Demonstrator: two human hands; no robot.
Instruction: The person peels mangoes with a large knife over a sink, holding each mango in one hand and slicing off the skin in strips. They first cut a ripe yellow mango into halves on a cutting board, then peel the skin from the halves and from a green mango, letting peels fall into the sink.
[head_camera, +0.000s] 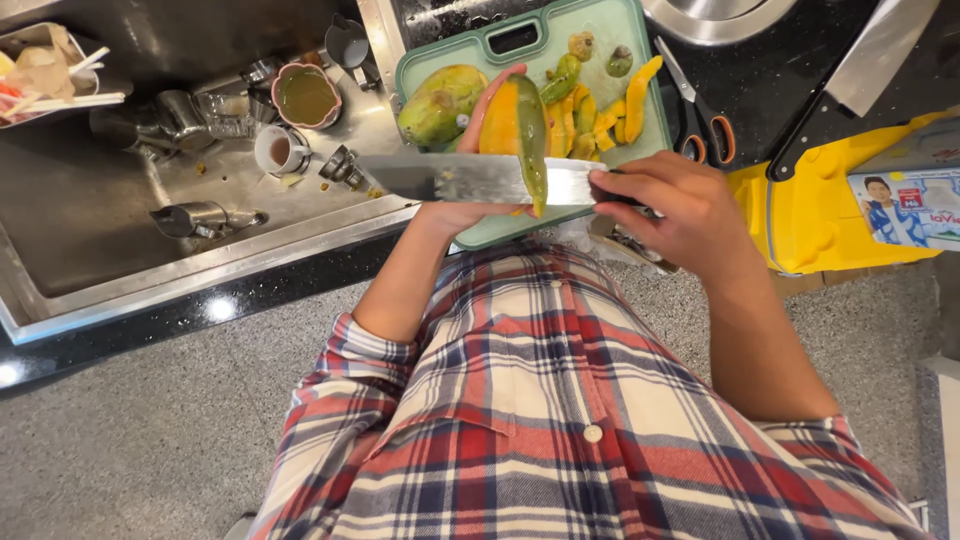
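Left hand (470, 190) clamps the half-peeled mango (515, 125); right hand (680, 205), at three o'clock, grips the knife (470, 178), which probably could slip into the palm.

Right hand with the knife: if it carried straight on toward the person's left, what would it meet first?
Most likely the mango held in the left hand; the knife in the right hand already crosses it, though depth is unclear.

orange-green mango (515, 125), mint cutting board (640, 40), red plaid shirt (540, 400)
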